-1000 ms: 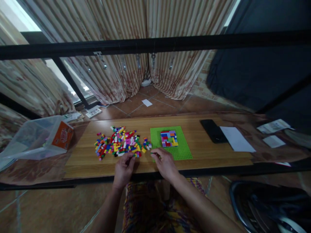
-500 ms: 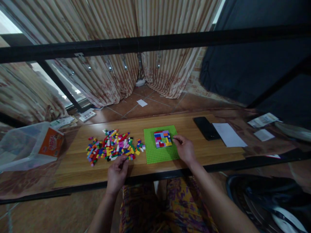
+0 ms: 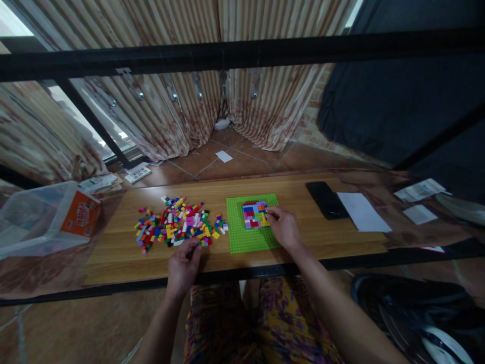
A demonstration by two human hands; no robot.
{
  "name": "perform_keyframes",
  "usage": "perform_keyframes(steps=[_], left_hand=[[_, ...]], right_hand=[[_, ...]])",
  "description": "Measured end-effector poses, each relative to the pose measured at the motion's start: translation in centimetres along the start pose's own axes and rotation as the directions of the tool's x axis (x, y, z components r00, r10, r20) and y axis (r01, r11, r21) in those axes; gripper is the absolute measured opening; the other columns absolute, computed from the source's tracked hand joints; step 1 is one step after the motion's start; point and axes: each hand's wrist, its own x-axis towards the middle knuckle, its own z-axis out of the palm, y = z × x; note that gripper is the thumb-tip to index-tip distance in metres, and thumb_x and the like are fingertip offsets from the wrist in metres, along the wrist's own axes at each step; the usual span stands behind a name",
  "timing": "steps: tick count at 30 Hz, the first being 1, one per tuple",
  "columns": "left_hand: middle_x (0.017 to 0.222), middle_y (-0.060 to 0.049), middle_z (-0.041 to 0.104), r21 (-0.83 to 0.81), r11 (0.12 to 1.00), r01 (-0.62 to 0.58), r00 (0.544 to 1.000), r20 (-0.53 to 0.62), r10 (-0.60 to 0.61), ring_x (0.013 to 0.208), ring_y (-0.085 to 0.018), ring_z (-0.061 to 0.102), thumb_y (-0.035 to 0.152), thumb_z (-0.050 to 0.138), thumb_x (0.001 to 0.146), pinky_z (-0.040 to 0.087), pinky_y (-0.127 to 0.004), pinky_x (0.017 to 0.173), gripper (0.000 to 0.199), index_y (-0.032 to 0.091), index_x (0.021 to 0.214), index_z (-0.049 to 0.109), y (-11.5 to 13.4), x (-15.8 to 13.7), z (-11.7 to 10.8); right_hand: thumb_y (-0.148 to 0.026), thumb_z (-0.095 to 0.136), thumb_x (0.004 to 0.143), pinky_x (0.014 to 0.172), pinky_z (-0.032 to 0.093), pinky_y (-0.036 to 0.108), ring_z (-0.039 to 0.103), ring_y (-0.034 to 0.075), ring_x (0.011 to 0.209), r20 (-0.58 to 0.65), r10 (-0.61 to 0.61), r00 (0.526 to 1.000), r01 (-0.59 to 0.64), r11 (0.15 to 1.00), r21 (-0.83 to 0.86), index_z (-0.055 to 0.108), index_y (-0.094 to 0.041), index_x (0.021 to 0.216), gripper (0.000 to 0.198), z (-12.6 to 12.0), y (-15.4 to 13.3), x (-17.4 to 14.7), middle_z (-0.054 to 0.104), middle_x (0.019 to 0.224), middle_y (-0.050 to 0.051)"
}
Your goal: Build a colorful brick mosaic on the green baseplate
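A green studded baseplate [image 3: 237, 241] lies on the wooden table, bearing a low square of many-coloured toy bricks [image 3: 253, 216]. At the right side of that square is my right hand [image 3: 284, 228], thumb and forefinger pinched together over its edge. Whatever is between these fingertips is too small to make out. A spread heap of loose toy bricks [image 3: 185, 220] lies left of the baseplate. My left hand [image 3: 184, 265] rests at the heap's near edge with its fingers curled and closed; their contents, if any, are hidden.
A black phone [image 3: 326, 200] and a white sheet of paper [image 3: 364, 212] lie right of the baseplate. At the far left stands a clear plastic bin [image 3: 41, 217] with an orange label. A dark rail [image 3: 242, 50] crosses in front of the curtains.
My right hand has moved left and slightly up, from beside the brick square onto its right edge. My left hand stays at the heap. The view has shifted slightly.
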Motion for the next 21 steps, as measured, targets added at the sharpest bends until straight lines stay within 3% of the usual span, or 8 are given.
perform_keyframes(steps=[11, 16, 21], left_hand=[[0.090, -0.007, 0.073, 0.037, 0.999, -0.040, 0.999, -0.015, 0.041, 0.082, -0.021, 0.070, 0.039, 0.054, 0.086, 0.056, -0.032, 0.076, 0.025, 0.018, 0.094, 0.066, 0.0, -0.1, 0.1], [0.091, -0.007, 0.073, 0.036, 0.998, -0.048, 0.999, -0.017, 0.049, 0.082, -0.020, 0.070, 0.038, 0.054, 0.086, 0.056, -0.032, 0.076, 0.024, 0.018, 0.095, 0.066, 0.1, -0.1, 0.1], [0.092, -0.007, 0.073, 0.036, 0.998, -0.046, 0.999, -0.016, 0.046, 0.083, -0.020, 0.070, 0.037, 0.055, 0.086, 0.056, -0.031, 0.076, 0.024, 0.018, 0.095, 0.066, 0.0, -0.1, 0.2]], right_hand=[[-0.032, 0.062, 0.076, 0.075, 0.055, 0.036, 0.069, 0.020, 0.076, -0.027, 0.121, 0.992, -0.115, 0.978, 0.176, 0.071, -0.019, 0.092, 0.023, 0.2, 0.5, 0.0, 0.075, 0.084, 0.006], [-0.038, 0.067, 0.070, 0.068, 0.054, 0.034, 0.066, 0.018, 0.068, -0.041, 0.203, 0.978, -0.186, 0.948, 0.256, 0.069, -0.018, 0.088, 0.027, 0.8, 1.4, 0.5, 0.073, 0.075, 0.005], [-0.041, 0.073, 0.059, 0.063, 0.051, 0.032, 0.062, 0.017, 0.062, 0.020, 0.272, 0.962, -0.266, 0.920, 0.287, 0.069, -0.018, 0.081, 0.032, 0.6, 1.9, 1.6, 0.070, 0.070, 0.003]])
